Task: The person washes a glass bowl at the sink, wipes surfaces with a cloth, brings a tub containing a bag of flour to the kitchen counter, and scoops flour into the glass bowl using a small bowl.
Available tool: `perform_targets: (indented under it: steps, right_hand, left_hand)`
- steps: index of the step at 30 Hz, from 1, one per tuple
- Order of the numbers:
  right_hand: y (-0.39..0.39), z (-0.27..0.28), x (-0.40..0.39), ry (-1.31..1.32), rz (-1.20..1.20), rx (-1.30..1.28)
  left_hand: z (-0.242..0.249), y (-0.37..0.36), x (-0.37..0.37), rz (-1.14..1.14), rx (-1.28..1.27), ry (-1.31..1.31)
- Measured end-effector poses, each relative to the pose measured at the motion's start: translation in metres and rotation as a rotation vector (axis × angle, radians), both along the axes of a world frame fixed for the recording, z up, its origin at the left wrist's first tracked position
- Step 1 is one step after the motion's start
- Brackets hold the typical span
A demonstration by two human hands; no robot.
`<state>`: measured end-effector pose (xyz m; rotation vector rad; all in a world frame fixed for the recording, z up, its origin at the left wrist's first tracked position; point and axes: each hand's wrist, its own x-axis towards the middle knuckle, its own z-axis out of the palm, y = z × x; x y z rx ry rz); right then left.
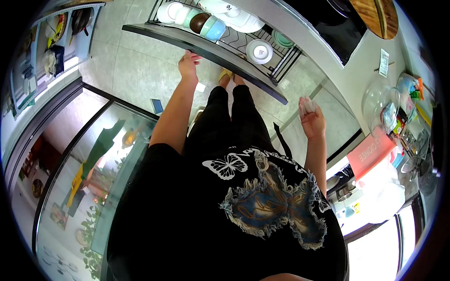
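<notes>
My left hand (189,67) is at the outer face of a pulled-out drawer's dark front panel (225,63). Its fingers are loosely extended by the panel's lower edge; whether they touch it is hard to tell. In the drawer's wire rack (232,44) stand white bowls (168,12), a brown bowl (199,22), a light blue bowl (214,29), a small white dish (259,51) and a green dish (281,39). My right hand (312,118) hangs in the air right of the drawer, palm up, fingers apart and slightly bent, with nothing in it.
A counter (349,82) with a black cooktop (323,23) and a round wooden board (377,16) runs along the right. Further along are a clear glass bowl (380,105) and a pink bag (371,157). A glass door (101,187) and shelves (61,51) are left.
</notes>
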<state>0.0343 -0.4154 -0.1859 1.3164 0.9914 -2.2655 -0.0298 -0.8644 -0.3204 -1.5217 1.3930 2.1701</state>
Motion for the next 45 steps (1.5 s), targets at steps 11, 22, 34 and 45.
perform_targets:
  steps: [11, 22, 34, 45]
  right_hand:
    - [0.002, -0.002, -0.005, 0.044, 0.055, 0.012]
    - [0.01, -0.01, 0.023, -0.009, 0.054, 0.034]
    - [0.007, -0.012, 0.007, -0.007, 0.068, 0.064]
    - [0.006, -0.016, 0.011, 0.014, 0.1, 0.005]
  left_hand:
    - [-0.007, 0.058, -0.127, -1.216, -1.26, -0.174]
    - [-0.069, 0.066, -0.125, -0.947, -1.458, -0.254]
    - [-0.041, 0.075, -0.141, -1.104, -1.138, -0.403]
    - [-0.076, 0.035, -0.134, -0.862, -0.337, -0.132]
